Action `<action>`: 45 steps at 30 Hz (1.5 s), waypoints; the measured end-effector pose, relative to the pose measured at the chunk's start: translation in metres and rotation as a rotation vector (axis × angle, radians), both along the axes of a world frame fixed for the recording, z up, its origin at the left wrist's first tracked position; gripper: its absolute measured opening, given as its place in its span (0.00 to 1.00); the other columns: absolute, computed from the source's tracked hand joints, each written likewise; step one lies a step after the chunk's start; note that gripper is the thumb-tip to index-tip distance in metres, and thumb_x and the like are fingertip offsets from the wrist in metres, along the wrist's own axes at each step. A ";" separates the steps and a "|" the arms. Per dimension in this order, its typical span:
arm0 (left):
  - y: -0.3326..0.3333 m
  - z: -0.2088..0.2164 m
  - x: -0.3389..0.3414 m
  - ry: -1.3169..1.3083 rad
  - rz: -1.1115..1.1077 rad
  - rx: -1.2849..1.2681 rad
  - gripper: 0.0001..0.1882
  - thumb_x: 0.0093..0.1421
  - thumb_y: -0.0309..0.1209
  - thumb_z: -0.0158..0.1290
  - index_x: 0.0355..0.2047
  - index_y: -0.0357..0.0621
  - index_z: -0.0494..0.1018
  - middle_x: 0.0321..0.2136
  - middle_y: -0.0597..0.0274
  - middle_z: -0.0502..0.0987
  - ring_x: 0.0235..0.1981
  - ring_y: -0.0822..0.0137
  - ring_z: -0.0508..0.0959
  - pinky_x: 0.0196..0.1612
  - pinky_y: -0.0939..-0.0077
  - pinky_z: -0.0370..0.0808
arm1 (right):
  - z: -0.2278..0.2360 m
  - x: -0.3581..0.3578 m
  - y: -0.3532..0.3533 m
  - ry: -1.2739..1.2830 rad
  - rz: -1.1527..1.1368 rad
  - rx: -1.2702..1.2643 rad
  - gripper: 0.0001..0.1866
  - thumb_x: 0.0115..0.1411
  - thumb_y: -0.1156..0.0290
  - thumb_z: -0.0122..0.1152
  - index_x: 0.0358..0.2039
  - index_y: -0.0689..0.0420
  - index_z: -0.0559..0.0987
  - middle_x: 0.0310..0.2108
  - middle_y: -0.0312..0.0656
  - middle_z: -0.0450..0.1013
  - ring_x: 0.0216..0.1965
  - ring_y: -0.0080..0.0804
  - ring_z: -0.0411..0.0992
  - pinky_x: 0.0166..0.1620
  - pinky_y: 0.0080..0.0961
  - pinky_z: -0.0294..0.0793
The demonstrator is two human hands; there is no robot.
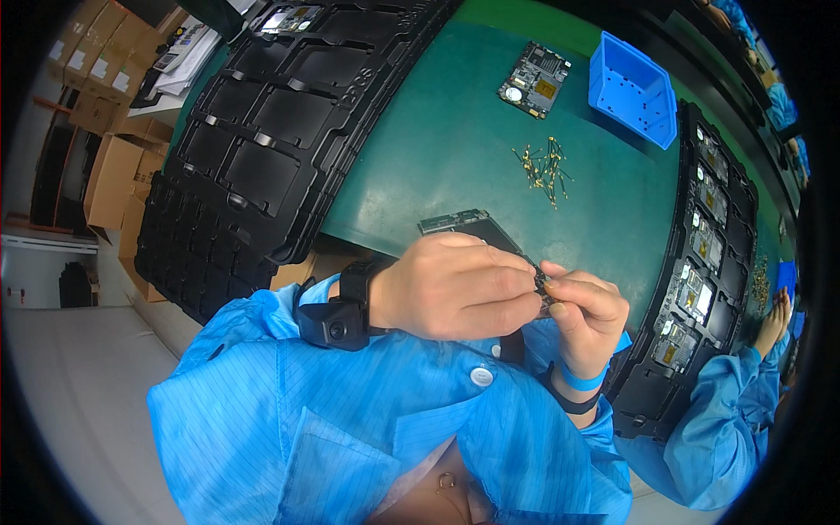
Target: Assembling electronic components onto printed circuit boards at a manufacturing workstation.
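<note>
A dark circuit board (472,222) is held up at the near edge of the green mat, partly covered by my left hand (459,287), whose fingers are closed over it. At the board's right end my right hand (591,313) pinches thumb and fingers together, touching the board's edge. Whatever sits in that pinch is too small to make out. On the mat beyond my hands lies a loose pile of short black cables (546,171) with gold-coloured ends. Farther back rests a second circuit board (535,80) with a round white spot.
A blue plastic bin (632,91) stands at the back right of the green mat (394,162). Black moulded trays (346,131) are stacked at the left. Another black tray (643,385) at the right carries several circuit boards. Beyond it is a co-worker's sleeve (722,429) and hand (773,325).
</note>
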State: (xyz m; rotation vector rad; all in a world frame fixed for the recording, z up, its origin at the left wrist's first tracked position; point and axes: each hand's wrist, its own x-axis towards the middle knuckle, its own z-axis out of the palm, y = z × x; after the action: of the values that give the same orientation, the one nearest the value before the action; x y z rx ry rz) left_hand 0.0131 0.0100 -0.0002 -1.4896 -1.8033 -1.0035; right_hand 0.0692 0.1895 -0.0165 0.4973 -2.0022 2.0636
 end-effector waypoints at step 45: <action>0.002 0.001 0.007 -0.240 0.003 0.010 0.11 0.39 0.25 0.61 0.26 0.42 0.74 0.24 0.66 0.74 0.26 0.68 0.78 0.21 0.82 0.72 | -0.005 0.000 -0.006 0.032 -0.033 -0.034 0.07 0.45 0.77 0.60 0.28 0.63 0.78 0.23 0.43 0.75 0.25 0.31 0.73 0.45 0.34 0.70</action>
State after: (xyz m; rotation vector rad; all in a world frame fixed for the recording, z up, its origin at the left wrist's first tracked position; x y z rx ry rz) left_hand 0.0199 0.0118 0.0008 -1.4090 -1.9596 -1.2320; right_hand 0.0690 0.1835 -0.0216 0.4848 -1.9410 2.0530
